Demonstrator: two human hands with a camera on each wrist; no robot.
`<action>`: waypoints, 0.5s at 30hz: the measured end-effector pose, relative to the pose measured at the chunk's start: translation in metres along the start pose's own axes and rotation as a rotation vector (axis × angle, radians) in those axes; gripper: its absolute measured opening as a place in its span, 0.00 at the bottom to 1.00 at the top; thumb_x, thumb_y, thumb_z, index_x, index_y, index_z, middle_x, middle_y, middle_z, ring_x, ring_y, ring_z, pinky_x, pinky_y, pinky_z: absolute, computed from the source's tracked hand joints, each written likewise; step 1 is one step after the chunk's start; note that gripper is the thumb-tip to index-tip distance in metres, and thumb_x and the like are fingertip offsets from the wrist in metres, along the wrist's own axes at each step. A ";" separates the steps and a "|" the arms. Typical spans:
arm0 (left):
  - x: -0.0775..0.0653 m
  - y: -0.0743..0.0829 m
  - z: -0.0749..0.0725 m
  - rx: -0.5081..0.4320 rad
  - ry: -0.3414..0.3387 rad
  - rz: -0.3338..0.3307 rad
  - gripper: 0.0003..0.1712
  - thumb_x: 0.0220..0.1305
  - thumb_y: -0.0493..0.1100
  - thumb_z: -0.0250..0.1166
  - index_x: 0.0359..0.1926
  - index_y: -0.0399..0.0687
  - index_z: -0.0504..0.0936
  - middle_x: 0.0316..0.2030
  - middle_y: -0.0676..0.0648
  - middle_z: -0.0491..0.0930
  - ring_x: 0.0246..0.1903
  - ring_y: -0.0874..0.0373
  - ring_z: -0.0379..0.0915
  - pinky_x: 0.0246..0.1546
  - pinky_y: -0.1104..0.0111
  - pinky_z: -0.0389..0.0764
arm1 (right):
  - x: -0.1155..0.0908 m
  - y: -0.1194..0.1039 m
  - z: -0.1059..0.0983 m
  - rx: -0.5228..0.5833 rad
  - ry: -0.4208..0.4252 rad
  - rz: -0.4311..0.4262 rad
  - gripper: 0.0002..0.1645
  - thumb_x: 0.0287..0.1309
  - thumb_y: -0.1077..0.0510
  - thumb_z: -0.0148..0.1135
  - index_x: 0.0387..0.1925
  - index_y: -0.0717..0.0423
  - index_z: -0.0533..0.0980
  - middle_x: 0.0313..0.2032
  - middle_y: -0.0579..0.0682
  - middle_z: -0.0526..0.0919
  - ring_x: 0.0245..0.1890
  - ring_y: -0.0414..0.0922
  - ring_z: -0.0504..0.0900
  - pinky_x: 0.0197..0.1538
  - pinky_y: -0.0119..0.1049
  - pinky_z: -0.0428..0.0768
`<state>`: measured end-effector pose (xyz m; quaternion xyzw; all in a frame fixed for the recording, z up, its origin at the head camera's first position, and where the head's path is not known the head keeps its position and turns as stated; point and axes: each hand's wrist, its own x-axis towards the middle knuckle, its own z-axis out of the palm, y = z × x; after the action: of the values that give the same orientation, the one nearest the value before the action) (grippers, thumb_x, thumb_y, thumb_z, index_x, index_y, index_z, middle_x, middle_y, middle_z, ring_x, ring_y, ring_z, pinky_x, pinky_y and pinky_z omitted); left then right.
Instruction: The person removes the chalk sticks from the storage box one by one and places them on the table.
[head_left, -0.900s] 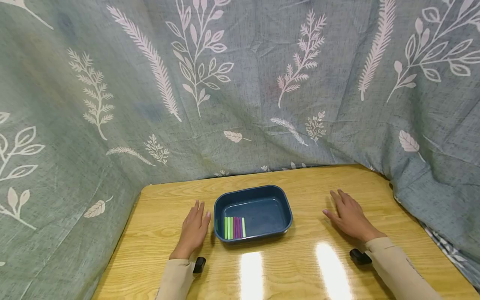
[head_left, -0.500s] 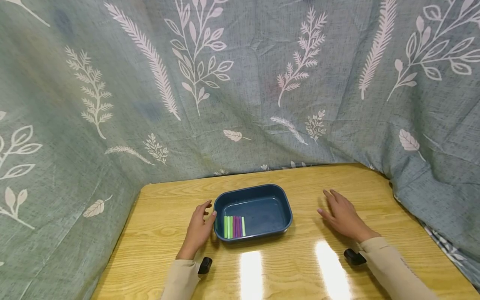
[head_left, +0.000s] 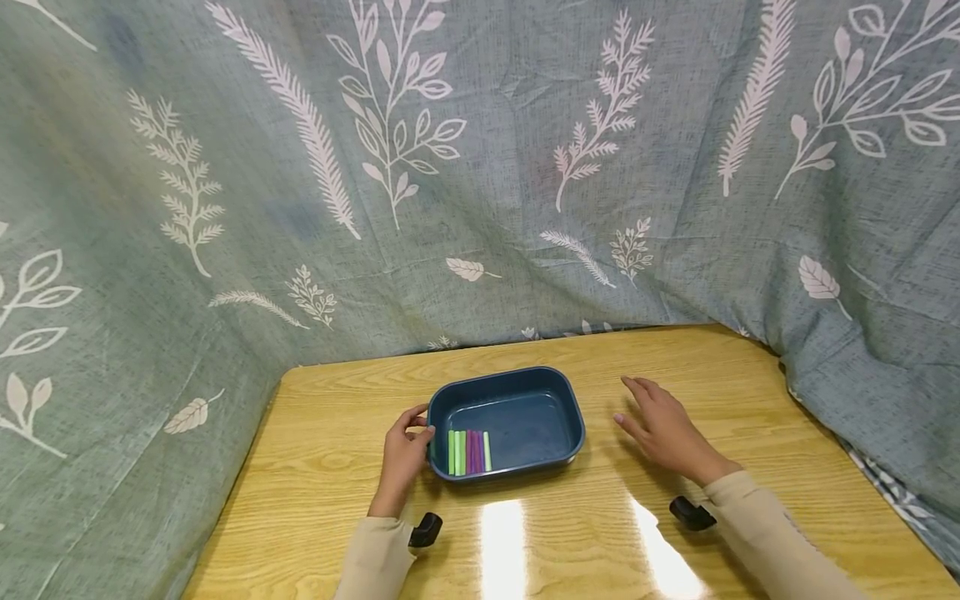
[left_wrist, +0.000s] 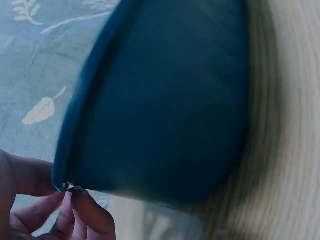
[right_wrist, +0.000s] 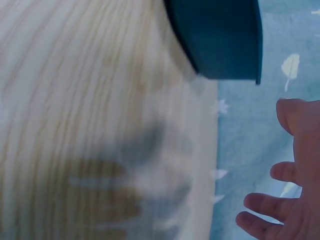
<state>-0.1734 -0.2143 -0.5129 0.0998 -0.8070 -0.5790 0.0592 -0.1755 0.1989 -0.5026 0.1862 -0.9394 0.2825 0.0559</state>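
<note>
Two beige sleeves (head_left: 375, 560) reach in from the bottom edge, a small black device (head_left: 426, 530) at the inner side of each wrist. Between them, two bright reflections (head_left: 503, 546) shine on the wooden table (head_left: 337, 442). The left hand (head_left: 405, 457) pinches the rim at the left end of a dark blue tray (head_left: 525, 425), its thumb and fingers bent close together there. The right hand (head_left: 667, 429) holds nothing; its fingers are extended and its thumb spread apart, to the right of the tray and clear of it. The tray lies flat around the middle of the table, turned slightly. Inside, at its near left corner, thin sticks (head_left: 470, 452) stand side by side in a row: green on the left, purple next, one pale green on the right. Behind the table hangs a grey-blue curtain (head_left: 495, 158) printed with white leaves and sprigs.
</note>
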 end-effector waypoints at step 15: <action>-0.002 0.005 -0.001 -0.149 0.002 -0.152 0.23 0.72 0.28 0.62 0.66 0.30 0.78 0.48 0.38 0.74 0.26 0.57 0.74 0.22 0.72 0.78 | 0.017 -0.036 0.007 0.093 0.076 -0.039 0.34 0.74 0.57 0.65 0.74 0.66 0.67 0.67 0.70 0.72 0.67 0.68 0.72 0.66 0.69 0.69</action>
<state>-0.1721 -0.2132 -0.5081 0.1568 -0.7518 -0.6400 0.0233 -0.1777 0.1619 -0.4865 0.1960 -0.9186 0.3316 0.0885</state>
